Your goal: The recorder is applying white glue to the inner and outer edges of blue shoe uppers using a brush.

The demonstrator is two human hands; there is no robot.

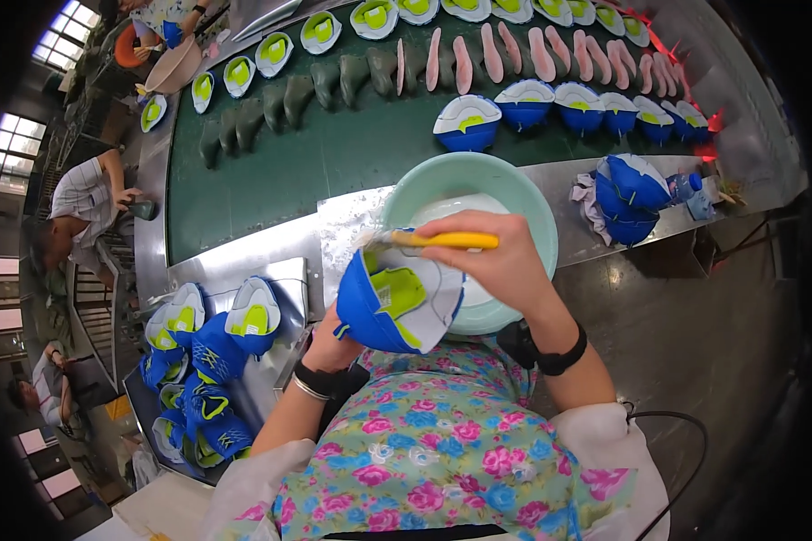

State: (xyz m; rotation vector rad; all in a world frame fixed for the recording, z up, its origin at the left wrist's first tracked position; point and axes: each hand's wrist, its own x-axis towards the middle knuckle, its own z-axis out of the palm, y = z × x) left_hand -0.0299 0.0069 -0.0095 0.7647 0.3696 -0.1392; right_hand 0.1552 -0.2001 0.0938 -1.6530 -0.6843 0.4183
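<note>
My left hand (331,344) is closed around a blue shoe upper (370,308), lifted in front of my body with its white underside and lime-green lining turned up. A brush (456,240) with a yellow handle is gripped in my right hand (503,261). Its bristles touch, or nearly touch, the white edge of the upper at the upper left. Just behind the upper is a pale green basin (537,203) with white liquid in it, partly hidden by my right hand and the upper.
Rows of shoe lasts (299,97), pink insoles (492,54) and blue uppers (467,126) lie on a green belt (244,203). A metal tray (284,347) with piled uppers (218,347) stands at left. Stacked uppers (630,194) and a bottle (686,187) are at right. Other people work beyond.
</note>
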